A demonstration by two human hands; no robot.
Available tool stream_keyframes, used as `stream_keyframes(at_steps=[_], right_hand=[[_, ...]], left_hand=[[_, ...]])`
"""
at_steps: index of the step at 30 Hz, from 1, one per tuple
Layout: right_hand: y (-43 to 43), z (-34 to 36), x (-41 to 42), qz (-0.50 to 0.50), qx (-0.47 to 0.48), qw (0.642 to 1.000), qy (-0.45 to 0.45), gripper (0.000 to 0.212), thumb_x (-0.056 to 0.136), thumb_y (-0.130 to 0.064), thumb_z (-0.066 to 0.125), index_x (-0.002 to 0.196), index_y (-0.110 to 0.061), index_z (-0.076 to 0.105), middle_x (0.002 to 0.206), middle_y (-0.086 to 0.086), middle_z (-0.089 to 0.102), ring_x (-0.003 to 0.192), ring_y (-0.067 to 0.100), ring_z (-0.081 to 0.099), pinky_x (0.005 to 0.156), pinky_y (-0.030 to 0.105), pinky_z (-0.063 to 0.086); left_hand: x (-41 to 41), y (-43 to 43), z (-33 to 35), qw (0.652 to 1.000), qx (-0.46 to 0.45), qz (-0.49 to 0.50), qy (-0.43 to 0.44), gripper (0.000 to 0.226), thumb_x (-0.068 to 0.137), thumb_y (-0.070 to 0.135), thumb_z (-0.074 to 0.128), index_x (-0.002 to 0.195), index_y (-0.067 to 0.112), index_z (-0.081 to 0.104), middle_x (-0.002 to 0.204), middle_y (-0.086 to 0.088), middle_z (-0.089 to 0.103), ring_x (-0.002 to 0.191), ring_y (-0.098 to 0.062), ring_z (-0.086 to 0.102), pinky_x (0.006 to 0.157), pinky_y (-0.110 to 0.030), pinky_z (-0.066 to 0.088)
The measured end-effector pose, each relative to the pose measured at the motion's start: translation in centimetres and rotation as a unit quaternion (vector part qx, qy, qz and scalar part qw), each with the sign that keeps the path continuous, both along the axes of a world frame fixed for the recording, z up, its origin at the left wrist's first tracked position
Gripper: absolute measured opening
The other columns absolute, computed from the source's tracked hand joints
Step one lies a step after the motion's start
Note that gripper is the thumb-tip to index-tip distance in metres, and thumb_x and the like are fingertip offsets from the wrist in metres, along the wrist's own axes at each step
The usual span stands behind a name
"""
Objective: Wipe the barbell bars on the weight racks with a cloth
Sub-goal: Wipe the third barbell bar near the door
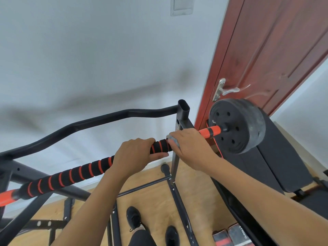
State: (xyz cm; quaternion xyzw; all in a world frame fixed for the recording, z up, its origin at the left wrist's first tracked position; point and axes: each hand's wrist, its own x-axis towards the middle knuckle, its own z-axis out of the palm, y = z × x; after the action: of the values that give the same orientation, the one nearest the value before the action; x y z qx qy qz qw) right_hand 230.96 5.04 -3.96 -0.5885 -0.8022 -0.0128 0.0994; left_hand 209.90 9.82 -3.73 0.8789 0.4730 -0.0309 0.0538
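Beside a red-brown wooden door, wiping the black-foam, orange-ringed barbell bar racked on a black steel weight rack: left grip clamped round the foam, right grip closed on a small grey cloth against it. Next, likely a steady slide toward the orange end.

Both bare forearms reach forward, close together. The left hand grips the bar. The right hand clasps a cloth round it.

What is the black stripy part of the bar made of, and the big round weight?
The bar's black grip looks like soft foam: matte, puffy, pinched by orange rings. The weight plate looks like plastic or rubber: dull black, scuffed grey at the rim. Inside, can't tell.
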Motion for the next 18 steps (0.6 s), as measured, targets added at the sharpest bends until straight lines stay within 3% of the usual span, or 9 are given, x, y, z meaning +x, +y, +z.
stream_keyframes(at_steps=[2,3,5,7,9,10,12,16,18], right_hand=[[-1.3,-1.5,0.8,-0.013,0.013,1.000,0.009,0.039,0.104,-0.033,0.045,0.139,-0.018,0.054,0.130,0.002,0.065,0.121,0.021,0.059,0.114,0.043,0.039],[-1.8,-2.2,1.1,-0.010,0.008,1.000,-0.019,0.055,0.097,-0.022,0.060,0.149,-0.014,0.046,0.145,0.006,0.056,0.137,0.024,0.050,0.122,0.045,0.029],[-2.9,-2.5,1.8,0.008,0.017,0.998,-0.056,0.095,0.071,-0.001,0.083,0.153,-0.007,0.036,0.154,0.013,0.046,0.145,0.026,0.038,0.119,0.042,0.021],[-4.5,-1.8,2.3,0.002,0.006,0.999,-0.032,0.107,0.059,0.009,0.084,0.152,-0.009,0.034,0.154,0.011,0.044,0.142,0.021,0.036,0.111,0.037,0.034],[-6.7,-0.6,2.8,-0.005,-0.038,0.998,0.058,0.092,0.079,0.009,0.070,0.157,-0.021,0.030,0.150,0.004,0.051,0.132,0.015,0.053,0.095,0.025,0.054],[-7.9,0.3,3.0,-0.025,-0.098,0.989,0.110,0.079,0.092,0.002,0.059,0.158,-0.029,0.028,0.138,0.002,0.062,0.119,0.015,0.064,0.087,0.021,0.054],[-9.0,2.0,3.5,-0.092,-0.140,0.959,0.228,0.050,0.105,-0.018,0.045,0.153,-0.030,0.039,0.109,-0.002,0.068,0.094,0.017,0.065,0.080,0.013,0.044],[-6.9,5.2,6.8,-0.248,-0.015,0.864,0.438,0.029,0.106,-0.036,0.046,0.123,-0.023,0.066,0.091,-0.011,0.072,0.081,0.002,0.067,0.070,0.015,0.045],[-5.4,6.8,8.0,-0.252,0.067,0.873,0.413,0.023,0.106,-0.032,0.048,0.118,-0.023,0.066,0.088,-0.009,0.071,0.079,0.000,0.066,0.065,0.009,0.045]], left_hand=[[0.0,0.6,0.1,0.999,-0.051,0.004,-0.016,0.061,0.086,0.087,0.039,0.106,0.032,0.054,0.078,0.013,0.058,0.070,-0.009,0.059,0.066,-0.024,0.048],[-0.1,0.8,0.2,0.997,-0.072,0.004,-0.023,0.062,0.085,0.087,0.040,0.104,0.031,0.056,0.077,0.012,0.059,0.069,-0.009,0.059,0.065,-0.024,0.046],[-0.1,1.3,0.3,0.992,-0.120,0.005,-0.036,0.063,0.085,0.087,0.043,0.101,0.028,0.058,0.077,0.008,0.061,0.067,-0.010,0.060,0.064,-0.024,0.046],[-0.1,1.9,0.6,0.978,-0.196,0.021,-0.064,0.059,0.085,0.083,0.050,0.096,0.026,0.060,0.075,0.003,0.065,0.063,-0.012,0.062,0.064,-0.027,0.053],[-0.1,2.4,0.9,0.961,-0.254,0.038,-0.099,0.055,0.086,0.080,0.057,0.093,0.025,0.061,0.071,0.000,0.067,0.057,-0.012,0.061,0.062,-0.025,0.055],[-0.2,2.6,1.0,0.957,-0.267,0.040,-0.111,0.056,0.086,0.079,0.058,0.091,0.023,0.061,0.069,-0.001,0.067,0.054,-0.012,0.061,0.062,-0.024,0.054],[-0.3,2.8,1.0,0.954,-0.272,0.038,-0.120,0.061,0.086,0.079,0.057,0.090,0.019,0.063,0.065,0.000,0.067,0.051,-0.011,0.060,0.062,-0.024,0.053],[-0.2,2.6,1.0,0.959,-0.255,0.045,-0.116,0.064,0.082,0.083,0.054,0.092,0.020,0.064,0.065,0.001,0.067,0.052,-0.011,0.061,0.062,-0.024,0.053],[-0.2,2.2,1.2,0.966,-0.231,0.049,-0.102,0.066,0.080,0.087,0.051,0.094,0.024,0.064,0.066,0.004,0.067,0.055,-0.012,0.064,0.061,-0.025,0.052]])
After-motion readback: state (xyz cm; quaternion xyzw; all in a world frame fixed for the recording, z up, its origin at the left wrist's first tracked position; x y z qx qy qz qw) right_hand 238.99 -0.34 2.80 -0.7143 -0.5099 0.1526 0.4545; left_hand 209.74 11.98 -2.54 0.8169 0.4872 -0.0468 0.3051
